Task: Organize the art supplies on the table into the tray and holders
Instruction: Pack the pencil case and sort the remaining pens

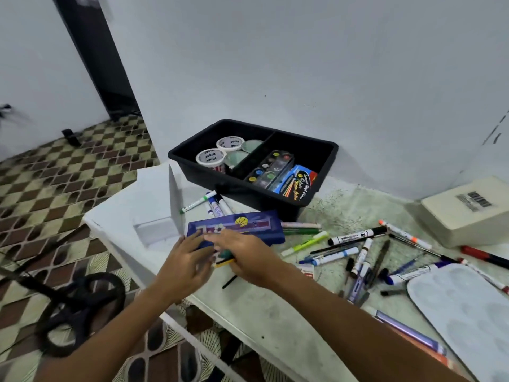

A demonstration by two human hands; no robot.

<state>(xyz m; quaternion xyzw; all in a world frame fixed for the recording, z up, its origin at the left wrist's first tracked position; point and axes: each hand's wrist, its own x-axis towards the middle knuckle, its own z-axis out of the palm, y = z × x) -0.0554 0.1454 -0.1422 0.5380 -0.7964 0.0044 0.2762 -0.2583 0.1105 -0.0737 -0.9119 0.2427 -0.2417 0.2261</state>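
While both of your hands meet at the near-left corner of the tabletop (264, 307), the blue box (237, 226) lies just beyond them, its long axis running left to right, roughly parallel to the near edge. Left hand (184, 260): fingers laid fairly straight on the box's left end, touching rather than closing round it. Right hand (245, 255): fingers curled over a small bundle that includes a yellow pencil (224, 262) and something green; whether the fingertips also touch the box, you cannot tell, since blur hides the contact.

The black tray (327, 153) stands past the box toward the far edge, against the wall. Its left compartment holds tape rolls (210, 158); its right compartment holds a paint palette (271, 168) and a flat packet.

Judgement: the left hand is nearer the box's end, and the tray lies straight ahead of it, so a lift forward and slightly rightward suits.

Loose markers (358, 235) lie scattered toward the right edge, not yet sorted.
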